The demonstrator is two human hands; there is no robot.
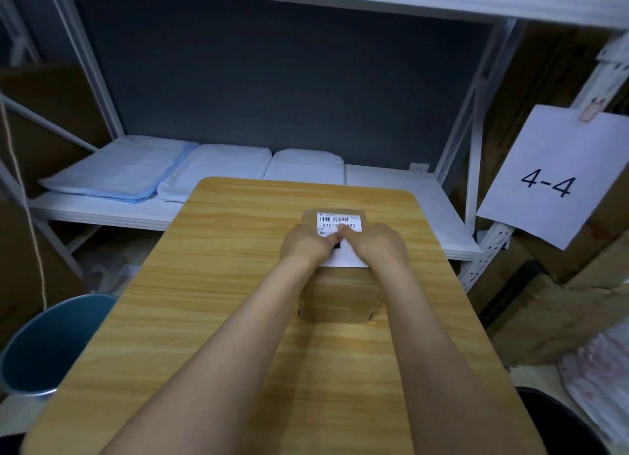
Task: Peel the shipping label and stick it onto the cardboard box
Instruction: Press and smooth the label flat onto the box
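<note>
A small brown cardboard box (pixel 340 298) stands on the wooden table (pixel 218 284), right of the middle. A white shipping label (pixel 338 220) with a barcode lies flat on the box's top. My left hand (pixel 308 245) and my right hand (pixel 376 247) both rest on the label, side by side, with fingers curled and fingertips pressing on its middle. The hands hide the label's centre; its barcode end and its near white edge show. I cannot tell whether any backing paper is under the hands.
A white metal shelf (pixel 408 196) behind the table holds folded white and blue cloths (pixel 136 172). A blue bin (pixel 51 345) stands at the table's left. Cardboard boxes (pixel 544 305) and a paper sign reading 4-4 (pixel 551 179) are on the right.
</note>
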